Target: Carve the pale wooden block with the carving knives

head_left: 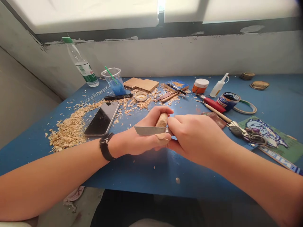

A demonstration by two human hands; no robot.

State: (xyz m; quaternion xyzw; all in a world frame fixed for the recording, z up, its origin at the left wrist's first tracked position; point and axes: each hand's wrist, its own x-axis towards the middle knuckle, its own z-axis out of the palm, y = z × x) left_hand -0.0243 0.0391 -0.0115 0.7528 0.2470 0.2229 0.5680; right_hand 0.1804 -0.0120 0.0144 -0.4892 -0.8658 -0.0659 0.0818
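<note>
Above the near edge of the blue tabletop (pixel 146 170), your left hand (pixel 139 135) is wrapped around a short, pale round wooden stick (pixel 162 120), fingers curled over its top and thumb pressed up from below, so only its upper end shows. Your right hand (pixel 195 135) meets it from the right, fingers bunched tightly together around the grip of a flat steel blade (pixel 148 130); the grip itself is hidden. The blade lies level, pointing left across your left thumb and touching the stick's lower part, where a thin curl of wood hangs. A black wristband (pixel 105 147) sits on your left wrist.

Just left of your hands lies a black smartphone (pixel 102 119), face up, with a heap of light wood shavings (pixel 71 127) beside it. Farther back stand a clear plastic cup with a green straw (pixel 114 80), a clear water bottle with a green cap (pixel 81 63) and pale wooden blocks (pixel 141 84). To your right lie a red-handled tool (pixel 213 103), a white squeeze bottle (pixel 219 85) and a bunch of keys (pixel 246 134).
</note>
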